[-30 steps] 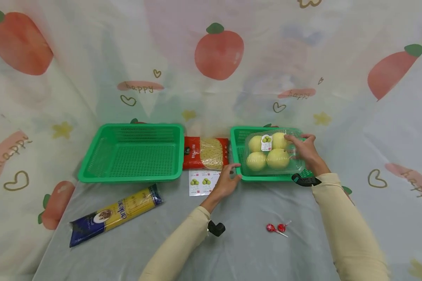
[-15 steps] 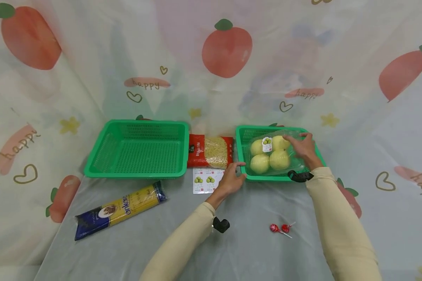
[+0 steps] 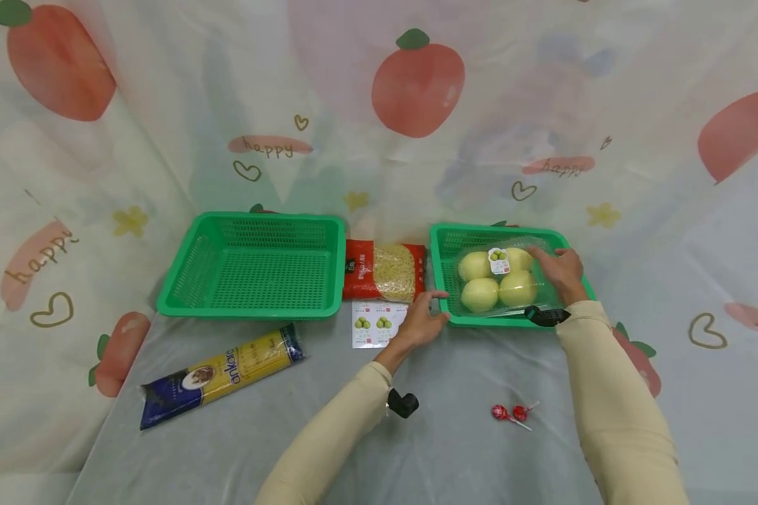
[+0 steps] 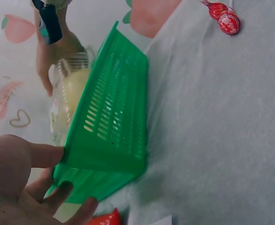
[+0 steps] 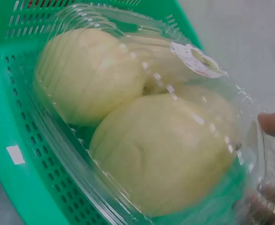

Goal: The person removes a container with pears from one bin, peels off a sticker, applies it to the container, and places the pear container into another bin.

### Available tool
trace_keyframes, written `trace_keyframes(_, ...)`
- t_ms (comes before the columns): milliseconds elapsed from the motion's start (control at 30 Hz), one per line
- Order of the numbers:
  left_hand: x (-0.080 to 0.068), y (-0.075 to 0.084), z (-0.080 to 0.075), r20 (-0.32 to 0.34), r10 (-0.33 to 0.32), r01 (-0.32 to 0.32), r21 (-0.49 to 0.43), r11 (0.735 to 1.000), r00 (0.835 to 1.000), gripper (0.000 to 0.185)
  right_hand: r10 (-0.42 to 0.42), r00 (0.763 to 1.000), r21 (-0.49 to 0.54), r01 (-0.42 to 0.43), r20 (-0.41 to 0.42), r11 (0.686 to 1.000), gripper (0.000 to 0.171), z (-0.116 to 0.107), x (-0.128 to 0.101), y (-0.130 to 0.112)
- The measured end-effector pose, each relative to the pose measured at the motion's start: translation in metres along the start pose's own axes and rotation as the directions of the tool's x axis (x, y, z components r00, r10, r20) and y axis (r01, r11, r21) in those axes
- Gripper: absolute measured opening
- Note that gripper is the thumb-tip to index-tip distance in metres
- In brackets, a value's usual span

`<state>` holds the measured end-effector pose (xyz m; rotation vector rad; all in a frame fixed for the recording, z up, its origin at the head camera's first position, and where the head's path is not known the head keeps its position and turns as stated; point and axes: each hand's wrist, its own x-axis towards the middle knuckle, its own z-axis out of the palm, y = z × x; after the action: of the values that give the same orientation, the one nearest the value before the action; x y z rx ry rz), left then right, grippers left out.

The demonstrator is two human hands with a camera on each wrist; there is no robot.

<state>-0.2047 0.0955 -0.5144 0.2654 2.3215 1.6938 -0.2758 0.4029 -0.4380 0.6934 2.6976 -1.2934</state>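
Note:
A clear plastic box of yellow-green pears (image 3: 518, 289), with a fruit label on its lid, lies inside the right green basket (image 3: 445, 242). My right hand (image 3: 561, 273) grips the box's right end; in the right wrist view its fingertips (image 5: 274, 125) are at the edge of the clear pack (image 5: 151, 154). At the basket's left rim, my left hand (image 3: 420, 324) pinches the edge. The left wrist view shows the thumb (image 4: 46, 155) over the rim of the basket (image 4: 118, 93) and fingers along the outer wall. The box's underside is hidden.
Left of the hands stands a larger green basket (image 3: 253, 312). A red pasta bag (image 3: 385, 271) lies between the baskets, above a sticker sheet (image 3: 371, 328). A blue-yellow spaghetti packet (image 3: 224, 373) lies front left. Red lollipops (image 3: 510, 414) lie front right.
The pear box has gone lower into the right basket, with my right hand still on its end. My left hand stays by the rim. The whole head view has shifted slightly.

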Motion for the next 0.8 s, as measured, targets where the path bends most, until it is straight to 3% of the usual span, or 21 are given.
trace_keyframes(267, -0.005, 0.003, 0.009, -0.011, -0.033, 0.032, -0.024, 0.999, 0.999, 0.041, 0.107, 0.994, 0.138, -0.103, -0.017, 0.985, 0.096, 0.002, 0.012, 0.032)
trace_keyframes(533, -0.004, 0.003, 0.009, -0.017, -0.015, 0.015, -0.019, 1.000, 1.000, 0.041, 0.113, 0.993, 0.240, -0.102, -0.032, 0.965, 0.089, 0.001, 0.020, 0.052)
trace_keyframes(667, -0.003, 0.004, 0.006, -0.020, -0.022, 0.022, 0.013, 1.000, 1.000, 0.042, 0.057, 0.997, 0.226, -0.042, -0.060, 0.973, 0.084, 0.009, 0.025, 0.054)
trace_keyframes(800, -0.001, 0.004, 0.003, -0.027, -0.036, 0.036, 0.028, 0.999, 0.999, 0.042, -0.092, 0.996, 0.094, 0.094, -0.021, 0.991, 0.079, 0.019, 0.025, 0.053)
